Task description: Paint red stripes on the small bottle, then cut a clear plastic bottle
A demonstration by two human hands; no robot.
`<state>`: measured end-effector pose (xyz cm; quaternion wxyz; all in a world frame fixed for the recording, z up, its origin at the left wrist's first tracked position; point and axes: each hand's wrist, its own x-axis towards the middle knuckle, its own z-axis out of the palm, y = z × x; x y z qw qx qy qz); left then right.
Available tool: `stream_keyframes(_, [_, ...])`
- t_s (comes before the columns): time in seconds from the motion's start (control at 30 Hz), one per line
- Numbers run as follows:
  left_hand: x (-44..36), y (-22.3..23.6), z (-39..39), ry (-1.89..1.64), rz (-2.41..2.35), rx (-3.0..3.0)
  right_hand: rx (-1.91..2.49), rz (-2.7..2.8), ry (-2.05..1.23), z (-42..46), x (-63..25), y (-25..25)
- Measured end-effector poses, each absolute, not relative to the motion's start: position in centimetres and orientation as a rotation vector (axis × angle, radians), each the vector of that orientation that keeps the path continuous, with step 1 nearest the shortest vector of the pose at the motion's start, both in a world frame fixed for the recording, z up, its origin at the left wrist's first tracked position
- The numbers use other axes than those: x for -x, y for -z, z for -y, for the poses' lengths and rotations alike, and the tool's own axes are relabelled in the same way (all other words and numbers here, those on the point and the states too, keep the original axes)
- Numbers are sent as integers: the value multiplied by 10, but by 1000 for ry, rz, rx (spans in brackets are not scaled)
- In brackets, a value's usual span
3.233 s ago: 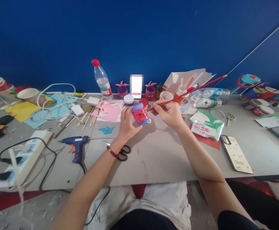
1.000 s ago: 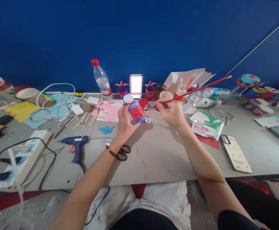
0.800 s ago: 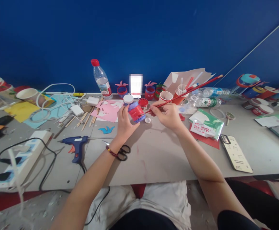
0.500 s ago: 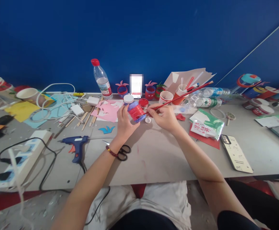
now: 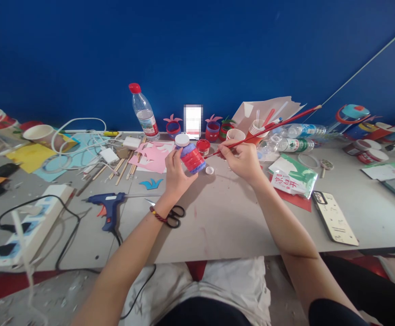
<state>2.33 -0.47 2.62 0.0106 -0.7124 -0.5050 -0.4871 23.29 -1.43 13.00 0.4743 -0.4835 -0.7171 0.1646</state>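
Your left hand (image 5: pixel 177 176) curls round one tilted, ridged cylindrical container (image 5: pixel 193 158), blue-purple with a glossy red band, held left of one lidless red paint pot (image 5: pixel 203 146). Your right hand (image 5: pixel 241 158) pinches a long, slim red paintbrush (image 5: pixel 268 128), its lower tip just right of the container. One round white cap (image 5: pixel 210 170) lies nearby; three leaf-topped cups (image 5: pixel 212 131) stand at the far side.
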Motion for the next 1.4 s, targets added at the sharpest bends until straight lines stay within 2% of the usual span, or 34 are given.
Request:
stream_keyframes(0.27, [-24, -24, 5, 1482, 1572, 2244, 1041, 1720, -678, 19, -218, -122])
stream_keyframes(0.8, [-25, -27, 6, 1540, 1611, 2198, 1152, 1701, -501, 13, -233, -134])
stream_keyframes(1.13, [-25, -24, 6, 1468, 1500, 2331, 1017, 1670, -786, 14, -225, -128])
stream_keyframes(1.4, [-27, -24, 8, 1457, 1358, 2327, 1029, 1688, -747, 15, -223, -130])
